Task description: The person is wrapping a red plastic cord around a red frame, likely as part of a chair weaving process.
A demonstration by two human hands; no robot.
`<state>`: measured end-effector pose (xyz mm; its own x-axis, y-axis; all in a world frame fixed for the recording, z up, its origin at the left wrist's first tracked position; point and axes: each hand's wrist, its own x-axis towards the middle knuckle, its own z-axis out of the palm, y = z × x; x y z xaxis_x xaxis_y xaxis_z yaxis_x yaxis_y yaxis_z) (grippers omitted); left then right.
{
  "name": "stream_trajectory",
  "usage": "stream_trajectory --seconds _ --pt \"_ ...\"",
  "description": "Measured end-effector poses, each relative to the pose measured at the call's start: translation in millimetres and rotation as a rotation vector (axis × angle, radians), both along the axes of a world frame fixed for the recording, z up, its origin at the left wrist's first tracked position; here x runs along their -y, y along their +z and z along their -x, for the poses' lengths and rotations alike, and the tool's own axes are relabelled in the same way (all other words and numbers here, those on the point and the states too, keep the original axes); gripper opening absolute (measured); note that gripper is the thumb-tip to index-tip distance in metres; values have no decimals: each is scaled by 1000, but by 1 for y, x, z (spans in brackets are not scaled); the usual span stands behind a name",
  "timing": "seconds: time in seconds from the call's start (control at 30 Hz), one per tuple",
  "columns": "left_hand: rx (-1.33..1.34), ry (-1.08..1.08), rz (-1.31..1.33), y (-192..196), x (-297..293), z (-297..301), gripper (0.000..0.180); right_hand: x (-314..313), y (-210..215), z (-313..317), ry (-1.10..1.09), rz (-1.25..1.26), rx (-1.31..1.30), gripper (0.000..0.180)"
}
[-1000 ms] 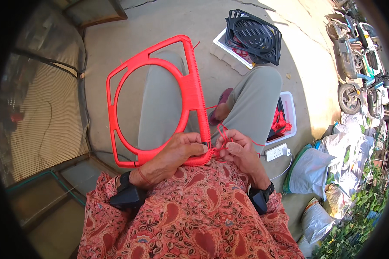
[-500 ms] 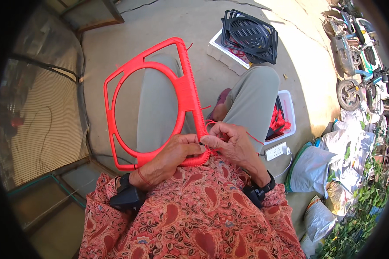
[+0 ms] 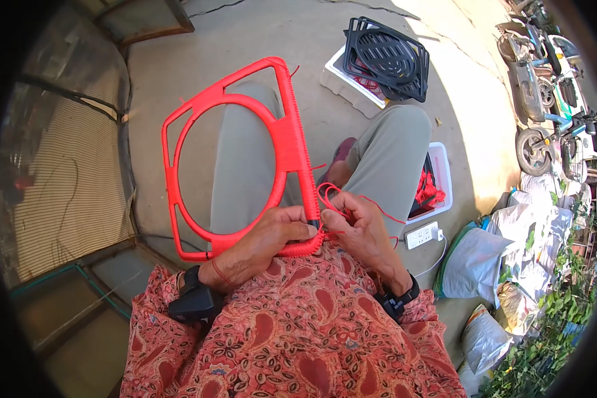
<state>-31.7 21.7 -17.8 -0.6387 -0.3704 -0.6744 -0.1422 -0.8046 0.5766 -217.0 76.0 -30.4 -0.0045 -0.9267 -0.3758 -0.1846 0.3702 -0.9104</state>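
Across my lap leans a red cord-wrapped frame (image 3: 292,142) with a large round opening in its middle. My left hand (image 3: 262,235) is closed on its lower right part, thumb and fingers pinching the bar. Beside the thumb a short dark stretch of bare bar shows between the red windings. My right hand (image 3: 358,229) sits just right of that spot, apart from the bar, with thumb and fingers pinched on a thin red cord (image 3: 328,192). The cord loops above the fingers, and a length of it trails over my right knee.
Black slotted frames (image 3: 386,58) lie on a white foam box (image 3: 351,93) ahead. By my right leg stand a white bin (image 3: 446,176) with red cord and a power strip (image 3: 423,235). Stuffed sacks (image 3: 474,262) and parked scooters (image 3: 544,142) line the right; a mesh panel (image 3: 79,192) stands left.
My right hand has moved slightly right and down, away from the bar, drawing out a loop of red cord. Dark bare bar now shows there. The left hand keeps its grip.
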Motion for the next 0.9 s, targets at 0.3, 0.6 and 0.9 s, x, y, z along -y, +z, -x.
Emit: stream_trajectory --seconds 0.3,0.6,0.9 --pt "-76 62 -18 -9 -3 -5 28 -6 -16 -7 -44 69 88 17" --pt "-184 82 -46 12 7 -19 26 -2 -7 23 -242 -58 365 21" --pt "-246 164 48 29 5 -29 22 4 27 74 -219 -8 388 22"
